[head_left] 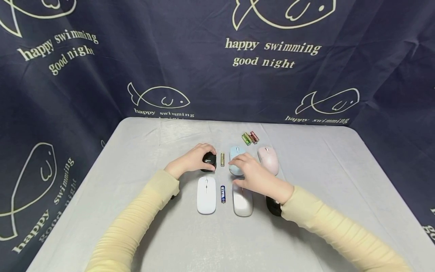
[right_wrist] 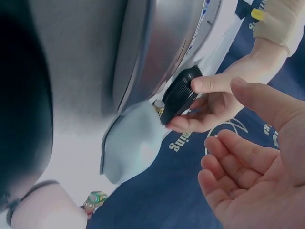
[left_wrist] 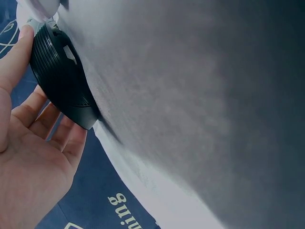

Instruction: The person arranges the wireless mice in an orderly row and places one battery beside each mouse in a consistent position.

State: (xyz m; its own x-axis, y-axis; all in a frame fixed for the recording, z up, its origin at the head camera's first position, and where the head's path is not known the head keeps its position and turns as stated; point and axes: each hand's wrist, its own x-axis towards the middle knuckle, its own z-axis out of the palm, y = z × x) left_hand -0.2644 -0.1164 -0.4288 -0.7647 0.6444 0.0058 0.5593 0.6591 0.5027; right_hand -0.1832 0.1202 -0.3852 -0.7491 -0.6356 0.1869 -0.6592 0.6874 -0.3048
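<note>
My left hand (head_left: 194, 158) holds a black computer mouse (head_left: 209, 160), thumb at its near end and fingers curled over its far end. In the left wrist view the mouse's ribbed side (left_wrist: 59, 76) shows between thumb and fingers. My right hand (head_left: 255, 174) is over the gap between a light blue mouse (head_left: 235, 151) and a silver-grey mouse (head_left: 243, 204), partly covering both. In the right wrist view its fingers are loosely bent with nothing between them, and the blue mouse (right_wrist: 133, 143) is apart from them.
A white mouse (head_left: 206, 195) lies nearest the left forearm. Between the mice are a gold battery (head_left: 222, 159) and a blue battery (head_left: 222, 194). A pink mouse (head_left: 268, 160), green batteries (head_left: 246, 139) and red batteries (head_left: 253, 137) lie farther back. Another black mouse (head_left: 273, 207) is partly under the right wrist.
</note>
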